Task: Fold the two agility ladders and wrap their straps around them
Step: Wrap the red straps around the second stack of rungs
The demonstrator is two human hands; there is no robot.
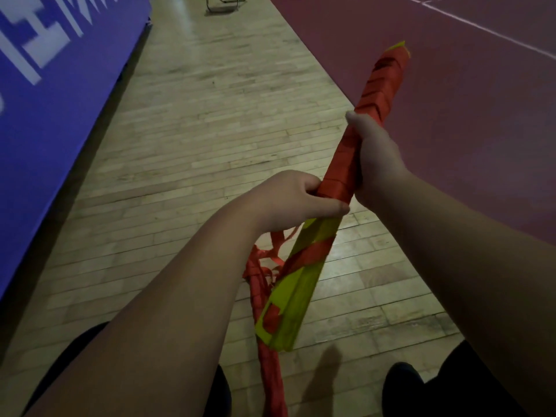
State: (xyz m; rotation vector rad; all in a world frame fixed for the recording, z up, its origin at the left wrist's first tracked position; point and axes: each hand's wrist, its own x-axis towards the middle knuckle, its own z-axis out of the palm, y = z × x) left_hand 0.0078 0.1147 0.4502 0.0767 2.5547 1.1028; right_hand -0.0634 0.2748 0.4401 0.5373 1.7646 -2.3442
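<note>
A folded agility ladder, a stack of yellow-green rungs, slants from lower centre up to the upper right. Its upper half is wound tightly in red strap. My right hand grips the wrapped bundle at its middle, thumb pointing up along it. Just below, my left hand grips the bundle where the winding ends. Loose red strap hangs in loops from under my left hand down past the lower rung ends toward the floor. Only one ladder is in view.
Pale wooden floorboards run beneath me. A blue padded mat or banner with white letters lies along the left. A dark red court surface with white lines fills the right. Metal frame legs stand at the top. My dark-clothed legs show below.
</note>
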